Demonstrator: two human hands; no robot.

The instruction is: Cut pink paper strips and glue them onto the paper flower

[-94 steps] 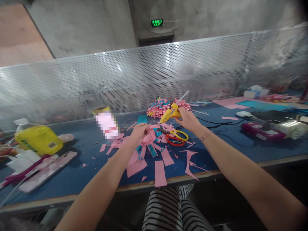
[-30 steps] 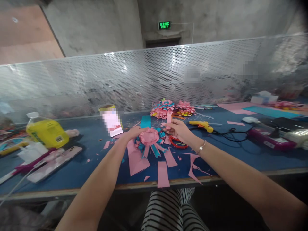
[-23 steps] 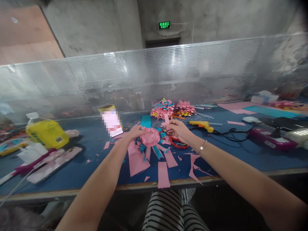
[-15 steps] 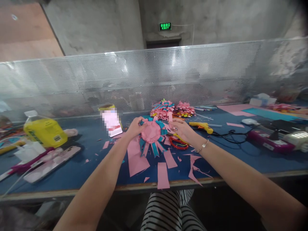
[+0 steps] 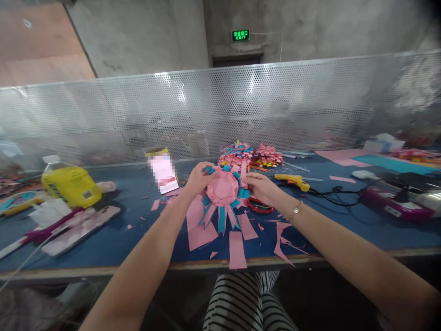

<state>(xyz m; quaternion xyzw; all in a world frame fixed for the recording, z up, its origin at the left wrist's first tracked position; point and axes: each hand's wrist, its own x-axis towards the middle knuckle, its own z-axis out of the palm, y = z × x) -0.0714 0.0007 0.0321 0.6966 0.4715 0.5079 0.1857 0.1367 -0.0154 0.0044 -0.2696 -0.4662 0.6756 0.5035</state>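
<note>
A pink and blue paper rosette [image 5: 222,188] with ribbon-like tails is held up over the table. My left hand [image 5: 202,178] is closed on its upper left edge, with the thumb over the front. At its right side, my right hand [image 5: 260,187] pinches a narrow pink paper strip [image 5: 244,169] that stands upright beside the blue loops. Whether those fingertips also touch the rosette I cannot tell. Red-handled scissors [image 5: 261,206] lie just behind and below my right hand, partly hidden. Pink paper pieces [image 5: 237,250] lie below the rosette.
Finished-looking pink and blue paper flowers [image 5: 237,154] sit at the back. A yellow glue gun [image 5: 292,181] lies right, its cord running toward a purple power strip [image 5: 396,202]. A lit phone [image 5: 163,174] stands left; another phone [image 5: 81,232] and a yellow-labelled bottle [image 5: 70,184] are farther left.
The rosette has come slightly nearer and more upright, its tails showing more fully. My right hand has brought the pink strip close against its right edge. The view has shifted a little.
</note>
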